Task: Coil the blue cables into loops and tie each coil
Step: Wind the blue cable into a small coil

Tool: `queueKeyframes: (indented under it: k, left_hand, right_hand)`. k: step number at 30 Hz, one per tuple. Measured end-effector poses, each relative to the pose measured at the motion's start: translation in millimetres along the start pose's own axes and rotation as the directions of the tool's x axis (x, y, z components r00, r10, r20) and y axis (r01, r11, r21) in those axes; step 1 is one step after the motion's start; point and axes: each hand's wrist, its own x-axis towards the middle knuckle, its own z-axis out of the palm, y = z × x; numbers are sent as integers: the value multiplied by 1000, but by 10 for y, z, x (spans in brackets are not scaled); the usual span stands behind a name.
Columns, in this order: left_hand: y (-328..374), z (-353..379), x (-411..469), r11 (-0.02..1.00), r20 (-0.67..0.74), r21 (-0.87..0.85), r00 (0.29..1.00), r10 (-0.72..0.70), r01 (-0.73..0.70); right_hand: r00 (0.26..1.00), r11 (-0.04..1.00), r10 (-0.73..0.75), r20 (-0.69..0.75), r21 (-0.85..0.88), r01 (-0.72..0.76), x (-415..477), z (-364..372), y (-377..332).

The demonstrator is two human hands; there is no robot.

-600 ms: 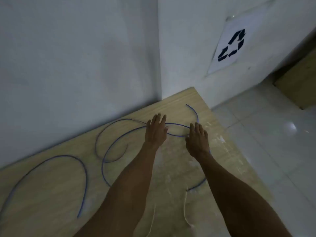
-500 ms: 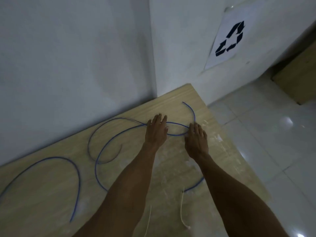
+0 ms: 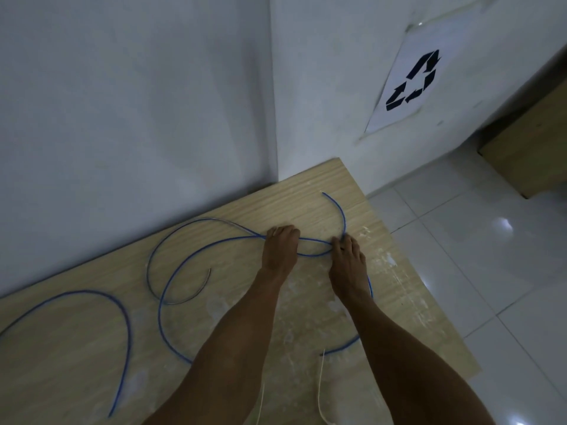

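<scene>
A long blue cable (image 3: 196,254) lies in a wide loop on the wooden tabletop (image 3: 76,378), crossing itself near the far right corner. My left hand (image 3: 280,251) has its fingers curled down over the crossing strands. Just to the right, my right hand (image 3: 348,262) pinches the cable where its free end (image 3: 337,207) curves away toward the wall. A second blue cable (image 3: 125,326) arcs across the left of the table, apart from both hands. A third, shorter curl (image 3: 150,265) lies between the two. My forearms hide part of the loop.
Two thin white strings (image 3: 319,388) lie near the table's front between my arms. White walls close the far side. The table's right edge (image 3: 429,302) drops to a tiled floor (image 3: 491,286). A recycling sign (image 3: 411,84) hangs on the wall, and a wooden cabinet (image 3: 537,154) stands far right.
Both hands lay flat with fingers stretched over the cable; now the fingers of each have curled shut onto it. The view has shifted slightly.
</scene>
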Motion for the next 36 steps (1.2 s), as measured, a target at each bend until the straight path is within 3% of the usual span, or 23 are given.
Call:
queueKeyframes:
  k: [10, 23, 29, 36]
  left_hand:
    - [62, -267, -1, 999, 69, 30, 997, -26, 24]
    - [46, -942, 10, 991, 12, 134, 999, -30, 28]
    - [-76, -1846, 12, 991, -124, 125, 992, -31, 47]
    - [-398, -3389, -477, 988, -317, 141, 948, -16, 64]
  right_hand:
    - [1000, 997, 19, 20, -74, -17, -67, -326, -153]
    - [996, 993, 3, -85, -116, -13, -161, -780, -473]
    - [988, 990, -47, -146, -136, 28, -191, -1365, -811]
    - [941, 986, -166, -294, -83, 147, -572, -2295, -1742]
